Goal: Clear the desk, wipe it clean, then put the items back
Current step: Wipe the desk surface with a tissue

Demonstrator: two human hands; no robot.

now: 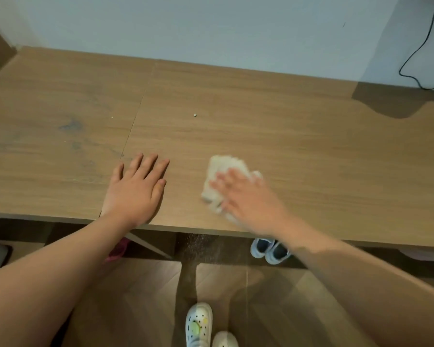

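Surface (286,136): mid-brown wood grain, streaked lengthwise, with one thin dark seam running across it. Bluish-grey smudge (70,126) on its left part, fainter blotches of the same tint near it. Small white speck (195,115) near the middle.
Cloth (223,169): cream, off-white, plain.
Wall (211,26): pale blue-grey, plain.
Cable (416,53): black against the wall.
Floor (140,296): brown wood pattern, darker in shadow.
Clog (198,321): white, dotted with holes, green and yellow charms.
Sneakers (269,250) below: pale blue-white, dark insides.
Pink item (118,249) below, unclear.
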